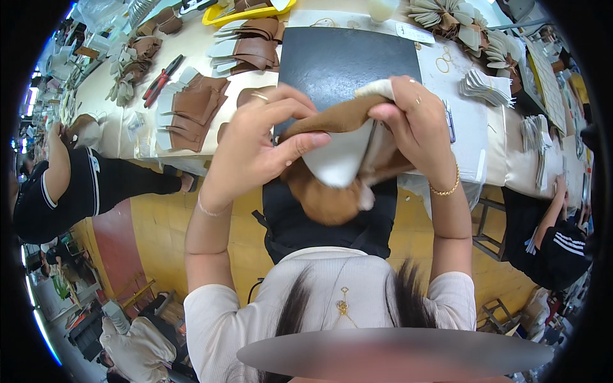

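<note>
In front of my chest, at the table's near edge, both hands hold up a soft brown suede piece [345, 116] with a white inner side [338, 159]. It looks like a stitched shoe upper, though its full shape is hidden by folds and blur. My left hand [255, 140] pinches its upper left edge between thumb and fingers. At the upper right end, my right hand [418, 124] grips the edge, with a whitish end of the piece under its fingers. The brown lower part hangs over my lap.
Behind the piece lies a black board [348, 54]. Stacks of brown leather pieces [195, 108] and red-handled pliers [163, 82] are on the left, below a yellow tray [214, 16]. White pieces [486, 87] are stacked right. Co-workers sit left [70, 185] and right [565, 249].
</note>
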Demonstrator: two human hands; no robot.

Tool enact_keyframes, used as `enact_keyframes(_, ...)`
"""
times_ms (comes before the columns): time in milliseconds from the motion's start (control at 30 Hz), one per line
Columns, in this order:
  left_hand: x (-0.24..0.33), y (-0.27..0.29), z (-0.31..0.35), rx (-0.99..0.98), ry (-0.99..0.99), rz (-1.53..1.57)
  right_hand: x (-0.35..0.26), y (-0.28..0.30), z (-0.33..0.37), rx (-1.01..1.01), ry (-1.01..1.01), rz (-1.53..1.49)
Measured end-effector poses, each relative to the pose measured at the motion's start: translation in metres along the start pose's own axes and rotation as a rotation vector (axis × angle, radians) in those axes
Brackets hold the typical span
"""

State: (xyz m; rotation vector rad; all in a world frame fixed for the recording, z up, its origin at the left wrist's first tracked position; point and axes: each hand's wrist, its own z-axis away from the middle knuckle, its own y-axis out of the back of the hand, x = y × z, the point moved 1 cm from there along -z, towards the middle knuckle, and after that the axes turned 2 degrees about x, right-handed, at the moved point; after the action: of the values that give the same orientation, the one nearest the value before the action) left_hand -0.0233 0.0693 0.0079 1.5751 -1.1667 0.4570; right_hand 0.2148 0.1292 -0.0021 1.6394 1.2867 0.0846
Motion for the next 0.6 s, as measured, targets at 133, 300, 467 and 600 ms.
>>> enact_keyframes(133,-0.031,-0.028,-0.010,-0.007,0.516,0.576,0.010,-0.022,-0.015,0.085,-0.418,-0.216)
enact_keyframes(300,-0.057,-0.058,-0.007,0.280,0.744,1.006,0.012,-0.036,0.008,0.189,-0.326,-0.151)
enact_keyframes(467,-0.054,-0.060,-0.002,0.215,0.518,0.777,-0.002,-0.043,0.010,0.135,-0.306,-0.198)
enact_keyframes(600,-0.055,-0.054,-0.002,0.210,0.479,0.568,-0.007,-0.046,0.001,0.113,-0.320,-0.271)
